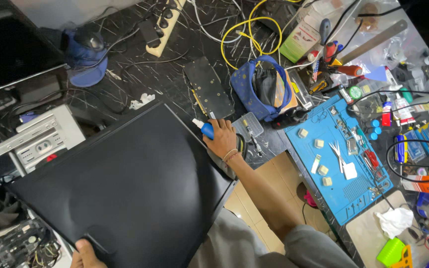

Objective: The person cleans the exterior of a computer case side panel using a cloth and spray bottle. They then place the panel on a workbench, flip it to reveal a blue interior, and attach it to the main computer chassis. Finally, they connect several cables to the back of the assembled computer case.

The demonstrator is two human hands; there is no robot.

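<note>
A large flat black panel (130, 183) lies tilted across my lap and the desk edge. My left hand (86, 254) grips its near bottom corner, with only the fingers and thumb showing at the frame's lower edge. My right hand (221, 140) rests at the panel's far right edge, closed around a small blue bottle with a white nozzle (203, 128) that points toward the panel's upper corner. A black graphics card (209, 87) lies just beyond that hand on the dark marbled desk (140, 74).
A blue pouch (261, 87) and a small clear parts box (249, 124) sit right of the card. A blue work mat (341, 164) with tweezers and small parts lies to the right. A power strip (167, 22), yellow cable (247, 30) and open computer case (6, 233) surround the area.
</note>
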